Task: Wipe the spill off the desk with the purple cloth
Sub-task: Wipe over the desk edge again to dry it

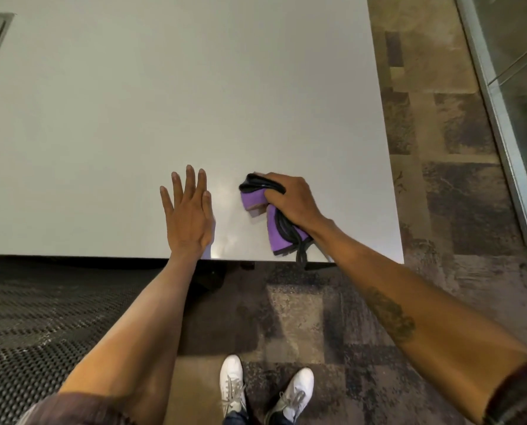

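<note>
Gripping the purple cloth (257, 201), the right hand (292, 199) presses it onto the desk (176, 87) close to the near edge, toward the near right corner; the fingers curl tight over the bunched fabric, so the hold is a closed fist around it; the cloth is purple with black trim, crumpled, one end poking out past the knuckles toward the desk's middle, the other trailing under the wrist down to the near edge, where a black loop hangs just over the lip. The left hand (188, 210) lies flat on the desk just beside the cloth, palm down, fingers spread and straight, holding nothing; its wrist crosses the near edge. Between the two hands the pale surface carries a faint sheen with a brighter glint at the near edge; whether that is liquid or only reflected light cannot be told. Both forearms reach in from below, the right one bearing a dark tattoo (391, 314); white shoes (265, 384) stand on patchwork carpet (440, 179) below the desk; a dark mesh mat (41, 317) lies under the near left side.
</note>
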`<state>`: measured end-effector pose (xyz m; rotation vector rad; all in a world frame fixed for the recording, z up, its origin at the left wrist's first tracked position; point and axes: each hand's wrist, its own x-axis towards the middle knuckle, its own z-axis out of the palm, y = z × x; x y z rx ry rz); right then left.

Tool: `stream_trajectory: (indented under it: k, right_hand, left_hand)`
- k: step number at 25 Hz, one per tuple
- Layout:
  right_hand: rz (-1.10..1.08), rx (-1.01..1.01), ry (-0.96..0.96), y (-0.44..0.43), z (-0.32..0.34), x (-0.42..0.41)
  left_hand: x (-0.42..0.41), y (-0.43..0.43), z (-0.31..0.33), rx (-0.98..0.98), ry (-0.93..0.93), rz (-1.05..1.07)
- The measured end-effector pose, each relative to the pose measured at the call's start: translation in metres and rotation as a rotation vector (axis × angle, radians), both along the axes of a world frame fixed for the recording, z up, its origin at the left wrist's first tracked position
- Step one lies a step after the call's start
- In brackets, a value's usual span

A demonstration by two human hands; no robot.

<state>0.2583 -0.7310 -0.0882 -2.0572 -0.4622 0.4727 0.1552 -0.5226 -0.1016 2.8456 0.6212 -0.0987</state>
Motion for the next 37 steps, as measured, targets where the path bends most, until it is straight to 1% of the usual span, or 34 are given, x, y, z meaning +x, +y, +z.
stream_trajectory:
  k: [7, 12, 14, 15, 18, 19, 21, 22, 23, 24, 26, 28, 29, 31, 35, 37]
  right_hand:
    - [0.302, 0.032, 0.041, 0.022, -0.007, -0.073]
    - [0.413, 0.032, 0.105, 0.012, 0.002, -0.083]
    - [0.431, 0.044, 0.119, -0.013, 0.009, -0.082]
    - [0.405, 0.04, 0.137, -0.032, 0.011, -0.081]
    - [0.188, 0.0, 0.166, -0.113, 0.016, -0.072]
    - [0.063, -0.002, 0.142, -0.143, 0.018, -0.067]
    - [-0.292, -0.013, 0.051, -0.185, 0.019, -0.057]
    - [-0.475, -0.023, -0.017, -0.193, 0.016, -0.05]
    - [-0.613, -0.03, -0.079, -0.191, 0.011, -0.043]
    - [-0.707, -0.037, -0.113, -0.182, 0.006, -0.033]
    - [-0.838, -0.045, -0.133, -0.157, -0.001, -0.009]
    - [-0.926, -0.008, -0.142, -0.132, -0.003, 0.023]
    - [-0.929, 0.007, -0.142, -0.119, -0.003, 0.039]
    - [-0.864, -0.001, -0.136, -0.096, -0.001, 0.066]
    - [-0.527, -0.053, -0.164, -0.052, -0.001, 0.088]
    - [-0.378, -0.037, -0.128, -0.034, 0.001, 0.081]
  left_hand:
    - [-0.001, 0.002, 0.001, -0.022, -0.023, -0.017]
    - [-0.003, 0.0, 0.003, -0.028, -0.045, -0.024]
    - [-0.003, 0.0, 0.003, -0.027, -0.042, -0.034]
    - [-0.003, 0.0, 0.002, -0.026, -0.04, -0.032]
    - [-0.003, 0.001, 0.0, 0.002, -0.023, -0.022]
    - [-0.003, 0.001, 0.0, 0.012, -0.017, -0.023]
    - [-0.002, 0.0, 0.0, 0.012, -0.012, -0.021]
    - [-0.002, 0.0, 0.0, 0.009, -0.013, -0.017]
    - [-0.002, 0.001, 0.0, 0.006, -0.016, -0.012]
    - [-0.001, 0.002, -0.001, 0.002, -0.018, -0.008]
    - [-0.001, 0.002, -0.001, -0.016, -0.023, -0.007]
    - [-0.001, 0.001, -0.002, -0.018, -0.025, -0.003]
    - [-0.001, 0.002, -0.003, -0.01, -0.025, 0.002]
    - [-0.001, 0.003, -0.004, -0.006, -0.02, 0.005]
    - [0.0, 0.004, -0.004, 0.015, -0.011, 0.007]
    - [-0.001, 0.004, -0.003, 0.011, -0.006, 0.007]
